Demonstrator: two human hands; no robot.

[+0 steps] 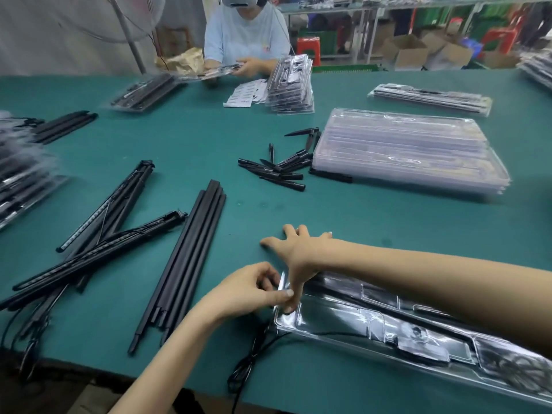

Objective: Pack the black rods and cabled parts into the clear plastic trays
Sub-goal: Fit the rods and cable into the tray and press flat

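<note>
Pinching the near-left corner of the clear tray [373, 327] with my left hand [251, 289], I press my right hand's [298, 252] thumb there too, fingers spread.

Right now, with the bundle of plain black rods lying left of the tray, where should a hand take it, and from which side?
Probably mid-length on the black rods, coming from above: they lie flat and side by side on the green table, and their near ends are staggered.
</note>
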